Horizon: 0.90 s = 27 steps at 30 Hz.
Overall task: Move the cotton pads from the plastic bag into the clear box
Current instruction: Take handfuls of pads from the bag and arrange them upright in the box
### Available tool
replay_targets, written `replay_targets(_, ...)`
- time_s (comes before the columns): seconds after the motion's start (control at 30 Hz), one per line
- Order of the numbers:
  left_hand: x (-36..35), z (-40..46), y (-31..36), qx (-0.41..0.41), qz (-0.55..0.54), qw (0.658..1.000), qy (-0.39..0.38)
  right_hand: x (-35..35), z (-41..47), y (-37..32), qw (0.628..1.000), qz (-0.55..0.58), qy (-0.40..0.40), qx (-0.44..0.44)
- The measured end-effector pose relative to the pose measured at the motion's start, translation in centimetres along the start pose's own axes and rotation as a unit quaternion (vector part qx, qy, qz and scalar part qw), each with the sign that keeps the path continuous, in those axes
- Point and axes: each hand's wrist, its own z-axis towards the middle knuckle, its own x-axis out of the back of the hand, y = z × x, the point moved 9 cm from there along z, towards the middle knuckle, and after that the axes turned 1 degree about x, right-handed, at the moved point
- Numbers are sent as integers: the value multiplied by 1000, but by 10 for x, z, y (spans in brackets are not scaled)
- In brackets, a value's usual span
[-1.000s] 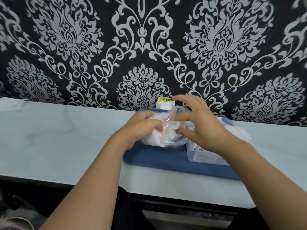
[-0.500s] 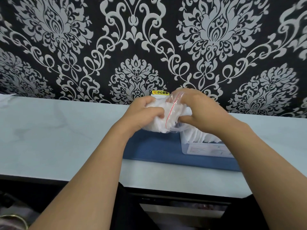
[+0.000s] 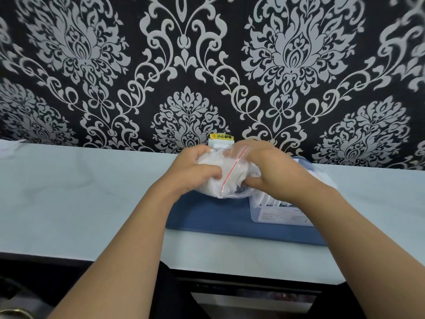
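— Between the two hands, what is that bundle?

— A crumpled clear plastic bag [image 3: 226,178] with a thin red zip line, stuffed with soft white cotton pads [image 3: 212,187]. The left hand [image 3: 195,171] curls round its left side and the right hand [image 3: 271,173] curls round its right side, thumb underneath, so both grip the bag and neither is free.

— Why hold it up like that?

— My guess is that they are squeezing it or working the mouth open; the film is thin and slack, so it takes two hands to steady it. It is held above the flat blue tray [image 3: 207,217], not resting on it.

— And the target?

— Just below the right wrist stands the clear rectangular plastic box [image 3: 280,215], hard-walled, with a printed label on its front. White pads already stand on edge inside it, close-packed, so the task looks partly done.

— Anything beyond the hands?

— A small white device with a yellow warning sticker [image 3: 221,137] sits behind the fingers, against the black-and-silver damask wallpaper [image 3: 184,65]. Everything rests on a smooth pale marbled countertop [image 3: 80,199].
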Motion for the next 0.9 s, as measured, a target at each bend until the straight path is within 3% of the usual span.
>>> replay_targets(0.6,4,0,2,-45,24,999,9,-6,0,1,1000,7,2,6)
replay_targets(0.7,10,1,1,-40,6,998,39,4,-3,4,999,13,44,-10)
replay_targets(0.9,11,0,-3,-8,-53,998,34,28,-6,-7,982,10,181,56)
